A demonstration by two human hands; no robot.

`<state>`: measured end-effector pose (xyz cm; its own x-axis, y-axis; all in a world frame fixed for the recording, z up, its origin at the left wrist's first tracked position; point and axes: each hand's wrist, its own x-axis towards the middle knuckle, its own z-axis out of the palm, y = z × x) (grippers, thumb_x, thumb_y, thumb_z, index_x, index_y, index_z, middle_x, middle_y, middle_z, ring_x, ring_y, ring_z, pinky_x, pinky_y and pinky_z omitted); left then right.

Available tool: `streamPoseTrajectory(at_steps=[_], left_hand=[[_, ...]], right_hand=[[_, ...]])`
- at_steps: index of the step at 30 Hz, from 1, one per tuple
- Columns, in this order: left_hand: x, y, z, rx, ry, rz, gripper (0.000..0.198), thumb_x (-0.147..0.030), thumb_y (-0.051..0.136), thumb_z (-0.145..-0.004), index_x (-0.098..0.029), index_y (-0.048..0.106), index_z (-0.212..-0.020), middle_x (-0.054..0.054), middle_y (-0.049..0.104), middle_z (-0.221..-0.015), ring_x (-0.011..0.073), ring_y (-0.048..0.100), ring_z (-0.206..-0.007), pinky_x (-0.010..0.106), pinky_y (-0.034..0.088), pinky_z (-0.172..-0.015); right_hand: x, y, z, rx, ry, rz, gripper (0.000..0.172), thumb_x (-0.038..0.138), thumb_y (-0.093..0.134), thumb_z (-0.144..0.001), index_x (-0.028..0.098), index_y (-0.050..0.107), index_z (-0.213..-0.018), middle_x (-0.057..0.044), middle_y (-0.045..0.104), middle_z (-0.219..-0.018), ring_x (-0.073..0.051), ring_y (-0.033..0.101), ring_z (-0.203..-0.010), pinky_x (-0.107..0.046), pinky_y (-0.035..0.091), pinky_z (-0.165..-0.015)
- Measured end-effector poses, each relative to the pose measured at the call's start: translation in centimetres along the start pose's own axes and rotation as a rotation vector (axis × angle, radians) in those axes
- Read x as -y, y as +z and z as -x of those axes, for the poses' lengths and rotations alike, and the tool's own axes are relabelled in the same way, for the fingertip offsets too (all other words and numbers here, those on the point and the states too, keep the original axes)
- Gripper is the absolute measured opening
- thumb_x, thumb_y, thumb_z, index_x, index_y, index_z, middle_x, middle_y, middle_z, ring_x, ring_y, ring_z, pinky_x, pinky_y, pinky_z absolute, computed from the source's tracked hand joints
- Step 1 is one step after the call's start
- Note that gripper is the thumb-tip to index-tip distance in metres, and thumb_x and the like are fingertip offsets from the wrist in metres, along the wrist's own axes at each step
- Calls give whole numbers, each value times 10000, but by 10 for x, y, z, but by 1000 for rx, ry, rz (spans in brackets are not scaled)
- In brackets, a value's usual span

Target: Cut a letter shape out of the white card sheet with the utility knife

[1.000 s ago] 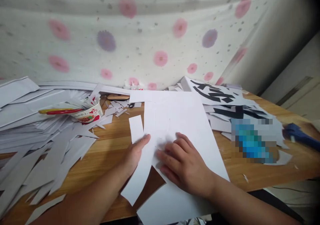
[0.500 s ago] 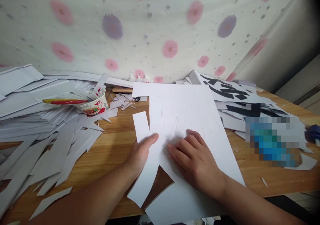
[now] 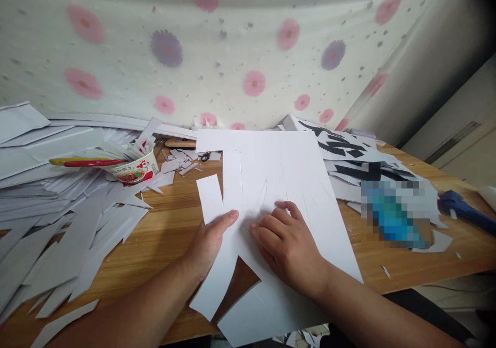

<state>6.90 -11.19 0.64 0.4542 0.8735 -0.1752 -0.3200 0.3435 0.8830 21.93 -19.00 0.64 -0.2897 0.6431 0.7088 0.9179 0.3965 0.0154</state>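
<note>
White sheet (image 3: pixel 287 167) flat on wooden table (image 3: pixel 170 234), centre, near edge overhanging, several cut slits and loose strips. Left hand (image 3: pixel 207 242) flat on left strip, thumb on paper, nothing gripped. Right hand (image 3: pixel 289 250) palm down, fingers spread, pinning sheet beside slit. Step reads as holding down/aligning cut section. Next move likely needs firm pin plus careful strip separation. Paper cup (image 3: pixel 134 168) with scissors (image 3: pixel 87 161) lies well left among offcuts (image 3: pixel 77 234).

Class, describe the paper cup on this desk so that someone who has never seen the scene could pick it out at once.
Start at the wooden table and look to its far left, where white paper scraps pile up. Among them stands the paper cup, stuffed with white offcuts. It is the only round, red-printed thing there, and a red and yellow tool lies across its rim.
</note>
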Motion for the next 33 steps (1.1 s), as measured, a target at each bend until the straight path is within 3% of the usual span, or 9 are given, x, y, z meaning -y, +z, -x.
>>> streamPoseTrajectory(at_steps=[10,14,16,19,21,23,26,29,33], left_hand=[[-3,0,3,58,-63,95,543,-321,778,-672,-132,645,-1164,99,742,-981,331,694,-943,447,568,-859],[-26,9,23,-10,100,80,633,-296,804,-647,-139,605,-1227,100,725,-1073,323,681,-1003,431,554,-915],[-43,16,43,-69,225,85,698,-311,812,-655,-173,561,-1292,83,715,-1113,311,656,-1075,414,529,-979],[-66,28,80,-144,462,18,708,-370,796,-693,-193,540,-1328,73,699,-1158,321,602,-1174,409,492,-1050],[-71,39,106,-41,557,-164,653,-448,726,-766,-199,539,-1340,89,654,-1250,352,547,-1245,438,481,-1075],[-66,49,127,202,620,-490,635,-525,606,-847,-233,481,-1396,91,502,-1438,360,415,-1368,472,399,-1156],[-46,63,144,418,883,-1088,666,-527,515,-899,-275,315,-1482,51,253,-1584,312,206,-1475,492,244,-1236],[-24,67,148,353,1176,-1450,633,-397,522,-923,-197,307,-1483,93,339,-1545,276,276,-1456,468,328,-1212],[-9,53,147,144,1314,-1545,347,-166,558,-879,-157,585,-1224,85,586,-1349,223,463,-1343,362,447,-1133]], right_hand=[[-2,-7,-1,-57,4,-64,178,118,506,-901,188,670,-895,-14,645,-736,-166,546,-682,-460,444,-928],[-1,-28,3,-162,64,-319,205,184,554,-895,206,657,-1071,-55,661,-917,-188,620,-826,-454,496,-915],[6,-42,3,-205,137,-444,306,212,574,-898,223,617,-1201,-94,644,-1058,-215,621,-971,-422,534,-869],[27,-63,-4,-176,190,-650,572,400,636,-887,259,462,-1413,-148,527,-1359,-284,506,-1261,-477,512,-958],[42,-75,-10,-147,223,-872,763,577,645,-831,273,372,-1475,-155,428,-1483,-322,409,-1368,-508,502,-981],[54,-86,-15,-140,286,-1165,841,686,658,-751,274,415,-1442,-147,481,-1455,-334,460,-1338,-489,534,-942],[60,-93,-14,-257,512,-1527,617,630,709,-740,235,618,-1205,-108,688,-1190,-296,650,-1110,-444,552,-909],[58,-91,-4,-379,816,-1723,320,450,774,-730,191,698,-902,-66,751,-925,-257,708,-924,-408,549,-893],[57,-84,12,-416,1033,-1854,326,351,833,-626,173,717,-873,-60,763,-883,-289,706,-921,-436,544,-892]])
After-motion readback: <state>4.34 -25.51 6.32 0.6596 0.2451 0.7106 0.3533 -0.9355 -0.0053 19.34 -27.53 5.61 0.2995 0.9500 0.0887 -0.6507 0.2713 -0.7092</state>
